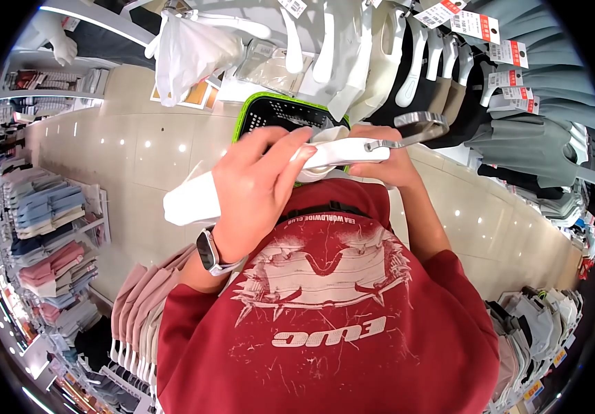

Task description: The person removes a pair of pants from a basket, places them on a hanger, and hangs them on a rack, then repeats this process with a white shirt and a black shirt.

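Observation:
A white clothes hanger [194, 199] slants across in front of my chest, its metal hook [422, 126] pointing to the right. My left hand [256, 176], with a watch on the wrist, is closed over the middle of the hanger. Behind the hook end, my right hand [387, 162] is closed on the hanger, its fingers partly hidden. Between both hands hangs a bit of cream-white cloth [332, 138], mostly covered by the hanger and fingers. Just beyond my hands is a black basket with a bright green rim [244, 110], with something pale inside.
Ahead, a rack holds tops on white hangers [411, 65] with red-and-white price tags [480, 26]. A white plastic bag [190, 55] hangs at its left. Folded clothes [52, 207] fill shelves on the left. Pink garments [149, 297] hang at lower left, more clothes [539, 324] at lower right.

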Motion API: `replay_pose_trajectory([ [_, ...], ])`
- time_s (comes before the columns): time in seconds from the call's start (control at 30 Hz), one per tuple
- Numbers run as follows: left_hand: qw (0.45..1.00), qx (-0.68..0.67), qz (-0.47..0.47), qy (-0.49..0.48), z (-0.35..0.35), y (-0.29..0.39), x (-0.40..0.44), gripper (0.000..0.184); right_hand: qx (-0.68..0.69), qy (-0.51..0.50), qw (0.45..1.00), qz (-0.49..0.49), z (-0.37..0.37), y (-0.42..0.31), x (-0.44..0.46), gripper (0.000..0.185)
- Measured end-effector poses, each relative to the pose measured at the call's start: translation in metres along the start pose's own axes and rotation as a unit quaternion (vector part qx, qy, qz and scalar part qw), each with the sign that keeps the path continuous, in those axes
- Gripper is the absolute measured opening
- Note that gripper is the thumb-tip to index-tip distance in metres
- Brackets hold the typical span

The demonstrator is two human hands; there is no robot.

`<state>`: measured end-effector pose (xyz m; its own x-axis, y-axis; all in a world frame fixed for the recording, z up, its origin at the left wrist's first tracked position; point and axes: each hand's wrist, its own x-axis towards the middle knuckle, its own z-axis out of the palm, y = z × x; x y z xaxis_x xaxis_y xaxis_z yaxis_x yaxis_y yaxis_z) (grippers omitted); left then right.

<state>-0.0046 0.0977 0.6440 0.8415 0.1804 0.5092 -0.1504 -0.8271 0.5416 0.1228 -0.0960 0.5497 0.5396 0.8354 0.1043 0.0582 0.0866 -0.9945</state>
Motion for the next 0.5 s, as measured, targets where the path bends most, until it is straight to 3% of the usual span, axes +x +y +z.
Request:
replay_pose_trajectory([
  [0.07, 0.996, -0.012, -0.050, -0.077, 0.001, 0.003, -0.003, 0.014, -0.014, -0.013, 1.000, 0.000, -0.002, -0.002, -0.002, 0.034],
  [0.1, 0.990, 0.041, -0.030, -0.131, -0.001, 0.002, -0.004, 0.024, -0.013, -0.014, 1.000, 0.000, -0.001, -0.003, -0.001, 0.034],
  [0.13, 0.990, 0.041, -0.029, -0.132, -0.002, 0.002, -0.004, 0.024, -0.020, -0.031, 0.999, -0.013, -0.002, -0.004, 0.000, 0.034],
  [0.23, 0.980, 0.068, 0.001, -0.189, 0.000, -0.001, -0.003, 0.050, -0.025, -0.045, 0.998, -0.031, 0.000, -0.011, 0.002, 0.034],
  [0.33, 0.969, 0.096, -0.016, -0.226, 0.002, 0.000, -0.004, 0.042, -0.025, -0.049, 0.996, -0.064, 0.007, -0.017, 0.006, 0.033],
  [0.4, 0.965, 0.115, -0.012, -0.236, 0.001, 0.000, 0.002, 0.040, -0.016, -0.033, 0.998, 0.047, 0.012, -0.021, 0.006, 0.033],
  [0.47, 0.960, 0.133, -0.009, -0.245, 0.001, -0.004, 0.007, 0.039, -0.044, -0.013, 0.998, 0.043, 0.019, -0.020, 0.012, 0.036],
  [0.5, 0.965, 0.119, -0.011, -0.235, -0.001, -0.009, 0.008, 0.039, -0.108, 0.082, 0.989, -0.054, 0.026, -0.021, 0.017, 0.038],
])
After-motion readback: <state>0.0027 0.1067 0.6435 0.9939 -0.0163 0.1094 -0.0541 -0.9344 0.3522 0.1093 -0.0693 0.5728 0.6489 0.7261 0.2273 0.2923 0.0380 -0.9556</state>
